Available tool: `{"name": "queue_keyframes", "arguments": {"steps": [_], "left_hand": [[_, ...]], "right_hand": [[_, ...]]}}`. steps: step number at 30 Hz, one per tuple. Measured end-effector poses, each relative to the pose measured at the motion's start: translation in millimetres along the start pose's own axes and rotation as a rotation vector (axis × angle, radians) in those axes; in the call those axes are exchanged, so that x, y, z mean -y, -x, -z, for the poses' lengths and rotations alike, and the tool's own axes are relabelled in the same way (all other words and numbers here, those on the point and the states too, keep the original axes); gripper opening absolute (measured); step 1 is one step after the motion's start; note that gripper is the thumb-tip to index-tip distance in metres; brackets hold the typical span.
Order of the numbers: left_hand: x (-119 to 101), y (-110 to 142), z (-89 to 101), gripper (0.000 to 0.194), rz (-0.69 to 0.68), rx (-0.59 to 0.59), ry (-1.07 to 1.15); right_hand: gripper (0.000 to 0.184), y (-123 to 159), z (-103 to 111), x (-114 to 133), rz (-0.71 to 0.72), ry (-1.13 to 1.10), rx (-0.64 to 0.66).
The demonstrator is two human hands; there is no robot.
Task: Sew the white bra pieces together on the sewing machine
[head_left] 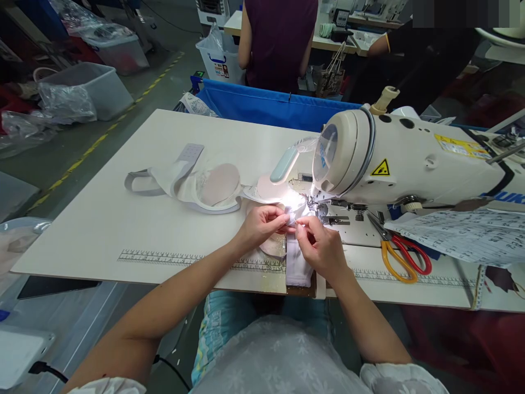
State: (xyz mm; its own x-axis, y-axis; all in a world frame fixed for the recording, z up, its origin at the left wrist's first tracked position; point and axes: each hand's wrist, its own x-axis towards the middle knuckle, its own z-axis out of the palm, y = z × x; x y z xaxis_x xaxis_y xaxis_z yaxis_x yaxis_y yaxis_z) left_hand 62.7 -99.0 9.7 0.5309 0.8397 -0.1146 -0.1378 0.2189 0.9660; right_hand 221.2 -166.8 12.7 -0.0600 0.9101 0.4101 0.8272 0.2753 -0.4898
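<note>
A white bra (pixel 192 191) with pale pink cups lies across the sewing table, its band and strap stretched out to the left. Its other end runs to the needle area of a sewing machine (pixel 353 153). Just in front of the lit needle, my left hand (pixel 266 224) pinches the white fabric between thumb and fingers. Close beside it, my right hand (pixel 320 241) pinches the same fabric with thumb and forefinger. A white band end (pixel 298 262) hangs below my hands toward the table's front edge. The exact spot under my fingertips is partly hidden.
Scissors (pixel 400 251) with orange and red handles lie right of the machine bed, near printed papers (pixel 463 232). A measuring scale (pixel 164 257) runs along the table's front. Behind is a blue cloth trough (pixel 262 104); two people are beyond it. Plastic bins (pixel 90 87) stand left on the floor.
</note>
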Motion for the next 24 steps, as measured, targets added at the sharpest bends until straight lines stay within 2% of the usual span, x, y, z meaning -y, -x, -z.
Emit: {"name": "queue_keyframes", "arguments": {"steps": [14, 24], "left_hand": [[-2.4, 0.0, 1.7, 0.027, -0.009, 0.007, -0.047], [-0.9, -1.1, 2.3, 0.028, -0.007, 0.022, -0.036]], "right_hand": [[0.014, 0.7, -1.4, -3.3, 0.053, -0.007, 0.002], [0.015, 1.4, -1.4, -3.3, 0.016, -0.034, 0.025]]}}
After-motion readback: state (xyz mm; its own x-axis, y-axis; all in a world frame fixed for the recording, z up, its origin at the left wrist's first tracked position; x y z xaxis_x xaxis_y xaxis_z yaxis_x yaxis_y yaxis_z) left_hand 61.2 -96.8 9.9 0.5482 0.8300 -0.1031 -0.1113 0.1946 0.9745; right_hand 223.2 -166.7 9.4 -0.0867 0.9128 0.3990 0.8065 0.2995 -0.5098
